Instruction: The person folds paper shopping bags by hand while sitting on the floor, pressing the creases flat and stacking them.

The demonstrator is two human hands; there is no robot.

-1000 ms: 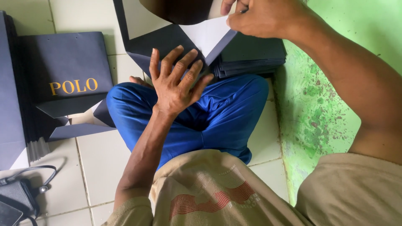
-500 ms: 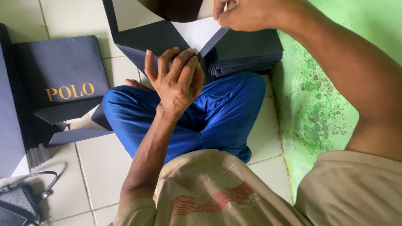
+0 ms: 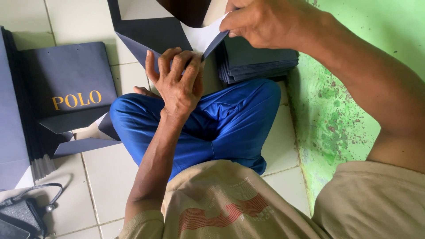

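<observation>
R hand (image 3: 265,24) pinches the top edge of a dark navy paper sheet (image 3: 155,37), thumb & fingers closed on the spot where a white inner flap (image 3: 201,37) folds out. L hand (image 3: 179,82) sits just below that pinch, palm flat on the sheet's lower fold, fingers spread & pressing down on it, not curled round anything. Sheet is held up btwn the 2 hands, above the lap, tilted; its far end runs out of view at the top.

Just behind the pinch, to its right: a stack of flat navy sheets (image 3: 261,59) on the floor, edges fanned a bit. Below the L hand: crossed legs in blue trousers (image 3: 221,128); a bare foot (image 3: 144,92) peeks out beside the L wrist.

Further left of the grip: a finished navy paper bag w/ gold lettering (image 3: 71,84) lying flat on white floor tiles (image 3: 110,177), resting on more navy bags (image 3: 13,110) stacked at the left edge. Near-left corner: a small dark pouch w/ strap (image 3: 24,212).

Right of the grip: green painted floor (image 3: 336,115), speckled & worn. Nearest the camera: beige shirt w/ red print (image 3: 226,208).
</observation>
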